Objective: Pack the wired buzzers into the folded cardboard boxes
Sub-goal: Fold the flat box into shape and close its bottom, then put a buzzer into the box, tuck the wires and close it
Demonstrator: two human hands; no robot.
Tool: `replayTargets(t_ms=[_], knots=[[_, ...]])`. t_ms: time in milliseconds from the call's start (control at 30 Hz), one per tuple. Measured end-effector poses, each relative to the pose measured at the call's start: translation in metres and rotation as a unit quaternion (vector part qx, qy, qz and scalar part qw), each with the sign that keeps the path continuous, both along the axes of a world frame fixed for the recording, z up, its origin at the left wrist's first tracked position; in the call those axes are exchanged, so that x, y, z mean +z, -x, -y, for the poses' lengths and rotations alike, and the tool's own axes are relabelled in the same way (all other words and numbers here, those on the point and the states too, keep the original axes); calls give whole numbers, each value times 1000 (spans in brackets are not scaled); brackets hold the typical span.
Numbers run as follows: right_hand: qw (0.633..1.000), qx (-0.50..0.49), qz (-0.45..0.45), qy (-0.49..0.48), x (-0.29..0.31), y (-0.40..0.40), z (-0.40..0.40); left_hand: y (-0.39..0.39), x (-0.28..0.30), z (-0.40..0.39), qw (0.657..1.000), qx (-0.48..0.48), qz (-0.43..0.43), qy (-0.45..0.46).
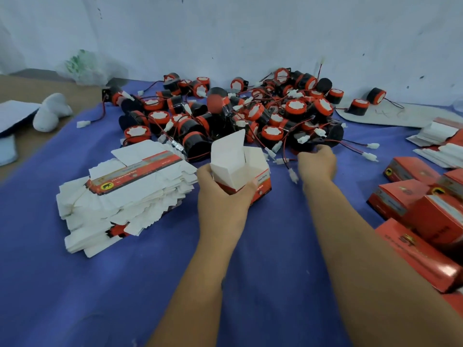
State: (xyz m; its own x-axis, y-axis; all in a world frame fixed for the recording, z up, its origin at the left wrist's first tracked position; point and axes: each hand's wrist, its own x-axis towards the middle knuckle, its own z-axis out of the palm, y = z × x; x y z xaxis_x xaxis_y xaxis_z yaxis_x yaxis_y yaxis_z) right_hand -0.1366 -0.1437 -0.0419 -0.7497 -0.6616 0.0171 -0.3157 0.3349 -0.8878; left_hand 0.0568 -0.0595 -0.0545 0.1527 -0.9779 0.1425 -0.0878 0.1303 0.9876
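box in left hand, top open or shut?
Open. The box in the left hand has its top flaps standing up; inside not visible.

Roughly forty buzzers [233, 113], one open box [240, 169], six closed boxes [421, 204].

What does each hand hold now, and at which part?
The left hand grips the open box around its lower body. The right hand reaches into the buzzer pile; whether it holds anything cannot be told.
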Motion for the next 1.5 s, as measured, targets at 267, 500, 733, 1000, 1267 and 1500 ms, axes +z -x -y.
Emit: replayTargets(t_ms=[267, 500, 733, 1000, 1267, 1500], knots=[[989, -32, -57, -131, 4, 4, 29, 1, -1, 2, 1000, -15, 10, 1], [989, -46, -4, -138, 12, 2, 34, 0, 1, 1, 999, -29, 15, 2], [997, -72, -18, -34, 13, -9, 15, -2, 3, -3, 999, -36, 17, 4], [952, -12, 174, 250, -1, -13, -47, -3, 6, -2, 999, -24, 18, 25], [964, 13, -21, 264, 1, -60, -105, -3, 8, -12, 995, -31, 81, 57], [902, 141, -264, 312, 10, -86, -132, -5, 9, -18, 991, -70, 94, 61]])
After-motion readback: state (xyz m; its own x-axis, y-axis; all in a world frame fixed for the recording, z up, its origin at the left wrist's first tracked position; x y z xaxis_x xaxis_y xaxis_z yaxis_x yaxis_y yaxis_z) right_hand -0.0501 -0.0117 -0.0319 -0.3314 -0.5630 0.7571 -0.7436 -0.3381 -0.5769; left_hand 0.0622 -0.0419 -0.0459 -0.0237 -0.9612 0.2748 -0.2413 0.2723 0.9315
